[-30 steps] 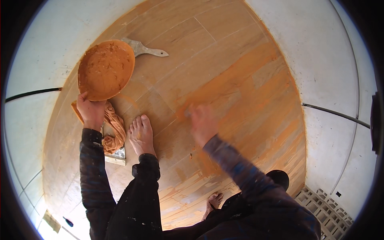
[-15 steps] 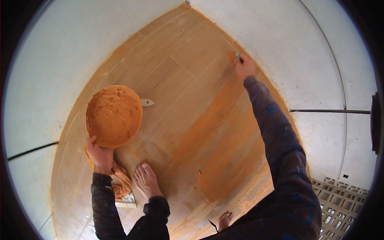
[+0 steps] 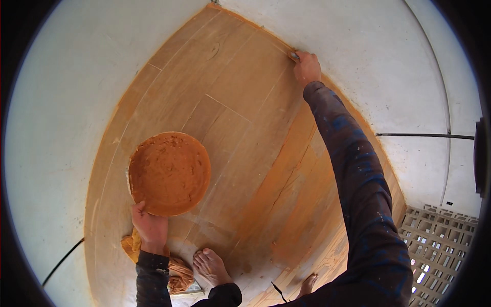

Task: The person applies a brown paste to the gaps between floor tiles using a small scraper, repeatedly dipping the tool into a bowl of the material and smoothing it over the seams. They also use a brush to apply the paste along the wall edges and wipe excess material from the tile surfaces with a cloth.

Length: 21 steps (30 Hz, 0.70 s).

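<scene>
My left hand (image 3: 150, 225) grips the near rim of a round, shallow bowl (image 3: 169, 169) with orange paste spread inside. My right hand (image 3: 307, 66) reaches far forward to the edge of the wood-look tiled floor (image 3: 230, 110), by the white wall, closed on a small scraper (image 3: 293, 56), mostly hidden by the fingers. Orange streaks cover the floor to the right of the bowl. Below my left hand lie a yellow cloth (image 3: 130, 244) and a crumpled peach cloth (image 3: 179, 276) on a light board.
White curved-looking walls (image 3: 419, 82) border the floor on both sides, each crossed by a dark slot. A pale perforated block screen (image 3: 429, 240) stands at the lower right. My bare left foot (image 3: 209, 263) is beside the cloths; my other foot (image 3: 309, 284) shows lower right.
My right hand has travelled up and forward to the far edge of the floor. The view has shifted, and the bowl now hides the spatula seen beside it before.
</scene>
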Tool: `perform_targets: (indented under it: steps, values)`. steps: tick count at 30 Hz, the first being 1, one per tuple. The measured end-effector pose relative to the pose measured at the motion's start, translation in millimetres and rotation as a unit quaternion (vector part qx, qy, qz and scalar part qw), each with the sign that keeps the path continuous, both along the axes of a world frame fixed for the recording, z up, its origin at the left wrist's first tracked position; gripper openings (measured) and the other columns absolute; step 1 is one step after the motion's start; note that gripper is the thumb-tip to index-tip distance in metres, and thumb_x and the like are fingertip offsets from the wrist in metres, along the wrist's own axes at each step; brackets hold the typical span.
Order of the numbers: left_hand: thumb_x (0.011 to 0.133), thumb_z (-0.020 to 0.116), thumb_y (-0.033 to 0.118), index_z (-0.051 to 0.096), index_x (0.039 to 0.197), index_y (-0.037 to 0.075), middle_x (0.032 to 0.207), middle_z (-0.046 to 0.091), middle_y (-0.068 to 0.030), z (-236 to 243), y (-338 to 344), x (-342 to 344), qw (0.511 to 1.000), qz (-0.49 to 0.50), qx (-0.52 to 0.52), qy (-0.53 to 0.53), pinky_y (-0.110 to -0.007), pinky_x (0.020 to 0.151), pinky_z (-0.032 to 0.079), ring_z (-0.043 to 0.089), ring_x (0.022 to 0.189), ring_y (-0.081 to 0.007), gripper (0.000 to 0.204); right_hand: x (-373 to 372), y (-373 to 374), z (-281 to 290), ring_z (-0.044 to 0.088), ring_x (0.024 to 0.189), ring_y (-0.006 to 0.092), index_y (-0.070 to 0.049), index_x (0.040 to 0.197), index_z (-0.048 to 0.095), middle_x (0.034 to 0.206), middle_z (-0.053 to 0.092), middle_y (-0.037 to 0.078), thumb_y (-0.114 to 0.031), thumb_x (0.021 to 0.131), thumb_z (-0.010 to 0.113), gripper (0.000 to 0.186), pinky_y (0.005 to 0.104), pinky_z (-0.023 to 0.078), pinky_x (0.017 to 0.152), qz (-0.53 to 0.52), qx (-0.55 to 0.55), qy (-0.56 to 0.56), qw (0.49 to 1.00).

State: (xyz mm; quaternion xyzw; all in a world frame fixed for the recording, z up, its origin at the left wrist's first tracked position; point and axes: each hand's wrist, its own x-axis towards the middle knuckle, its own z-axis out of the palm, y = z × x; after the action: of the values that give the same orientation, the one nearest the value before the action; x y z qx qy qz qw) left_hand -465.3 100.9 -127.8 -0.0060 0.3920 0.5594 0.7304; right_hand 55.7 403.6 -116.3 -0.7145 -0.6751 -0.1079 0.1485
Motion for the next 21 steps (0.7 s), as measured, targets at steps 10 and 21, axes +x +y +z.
perform_targets:
  steps: [10,21]
  values:
    - [0.097,0.042,0.028,0.049,0.145,0.009,0.152,0.050,-0.0068,0,0,-21,0.994,0.096,-0.027,0.033,-0.047,0.119,0.031,0.043,0.142,-0.0270,0.052,-95,-154,13,0.059,0.110,0.0390,-0.009,0.118,0.070,0.108,0.068,0.019,-0.007,0.089,0.060,0.031,0.0463,0.050,0.096,0.144,-0.152,0.166,0.964]
    - [0.098,0.038,0.028,0.045,0.148,0.006,0.153,0.046,-0.0133,16,15,-57,0.961,0.198,-0.033,0.188,-0.049,0.116,0.037,0.045,0.141,-0.0308,0.055,-55,-72,-20,0.058,0.108,0.0365,-0.011,0.119,0.069,0.113,0.068,0.016,-0.004,0.087,0.059,0.034,0.0453,0.051,0.093,0.074,-0.030,0.024,0.997]
